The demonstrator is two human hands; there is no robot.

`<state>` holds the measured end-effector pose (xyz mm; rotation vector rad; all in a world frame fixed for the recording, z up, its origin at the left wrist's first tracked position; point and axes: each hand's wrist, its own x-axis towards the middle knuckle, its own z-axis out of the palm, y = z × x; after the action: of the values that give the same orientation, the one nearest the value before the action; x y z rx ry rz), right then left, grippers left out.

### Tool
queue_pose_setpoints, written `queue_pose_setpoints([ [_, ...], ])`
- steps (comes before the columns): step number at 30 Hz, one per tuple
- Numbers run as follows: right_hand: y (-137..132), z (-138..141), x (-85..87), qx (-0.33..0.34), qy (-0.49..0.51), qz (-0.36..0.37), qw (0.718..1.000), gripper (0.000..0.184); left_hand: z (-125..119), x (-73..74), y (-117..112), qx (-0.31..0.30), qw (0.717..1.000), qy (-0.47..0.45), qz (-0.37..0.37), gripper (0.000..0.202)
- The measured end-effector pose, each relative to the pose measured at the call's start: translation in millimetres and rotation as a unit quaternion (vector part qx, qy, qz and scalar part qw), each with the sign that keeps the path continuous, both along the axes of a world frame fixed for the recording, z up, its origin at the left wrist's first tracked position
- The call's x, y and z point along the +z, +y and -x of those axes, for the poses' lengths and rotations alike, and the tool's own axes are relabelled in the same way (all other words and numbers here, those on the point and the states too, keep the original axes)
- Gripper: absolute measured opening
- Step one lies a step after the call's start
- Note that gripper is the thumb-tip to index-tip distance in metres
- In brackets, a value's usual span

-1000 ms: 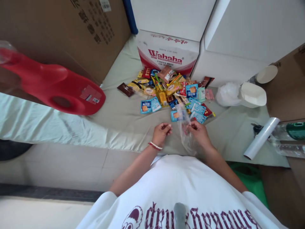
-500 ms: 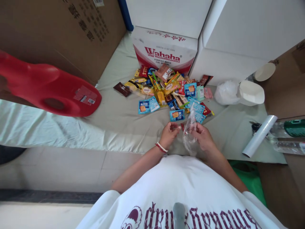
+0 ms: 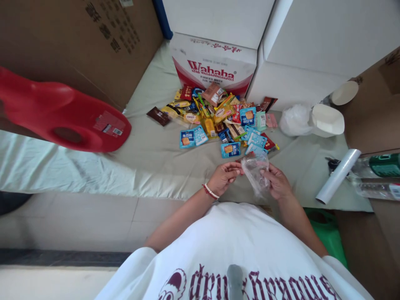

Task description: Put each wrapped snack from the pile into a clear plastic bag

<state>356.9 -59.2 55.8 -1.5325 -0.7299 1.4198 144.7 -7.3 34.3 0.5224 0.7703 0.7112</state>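
A clear plastic bag, thin and crumpled, is spread between my two hands near the front of the cloth-covered surface. My right hand pinches its right side between thumb and fingers. At the bag's left edge, the fingertips of my left hand are closed together on the film. Just beyond the bag lies a spread pile of small wrapped snacks, including a blue snack packet, light-blue packets and a yellow packet. Something red partly shows behind the bag's top edge.
Behind the snacks stands a Wahaha carton. A red plastic jug lies at left by a cardboard box. On the right are a white bunched bag, a pale container, a film roll and plastic bottles.
The plastic bag, narrow and hanging from my right hand before, is now spread wider. My left hand has moved right to its edge, and my right hand has shifted slightly right.
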Motion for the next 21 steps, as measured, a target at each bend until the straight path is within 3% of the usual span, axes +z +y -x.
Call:
queue_pose_setpoints([
  [2, 1.4, -9.0, -7.5, -0.007, -0.129, -0.033, 0.991, 0.052, 1.3, 0.3, -0.4, 0.007, 1.0, 0.019, -0.017, 0.052],
  [4, 3.2, -16.2, -12.6, -0.034, -0.261, -0.062, 0.963, 0.046, 0.5, 0.6, -1.5, 0.021, 0.999, 0.038, -0.03, 0.057],
  [6, 4.9, -18.2, -13.9, -0.033, -0.314, -0.071, 0.946, 0.039, -2.7, 0.5, -2.9, 0.033, 0.997, 0.058, -0.039, 0.055],
  [12, 4.3, 8.8, 0.8, 0.027, -0.157, -0.081, 0.984, 0.045, -24.9, -4.1, -11.3, 0.004, 0.99, 0.139, -0.024, 0.054],
  [16, 2.8, 12.1, 12.3, -0.043, -0.025, -0.065, 0.997, 0.047, -30.7, -12.0, -14.5, -0.014, 0.993, 0.111, -0.026, 0.054],
  [21, 8.8, -13.0, 9.7, -0.121, 0.011, -0.051, 0.991, 0.044, -18.2, -16.3, -9.5, -0.04, 0.995, 0.091, -0.017, 0.048],
])
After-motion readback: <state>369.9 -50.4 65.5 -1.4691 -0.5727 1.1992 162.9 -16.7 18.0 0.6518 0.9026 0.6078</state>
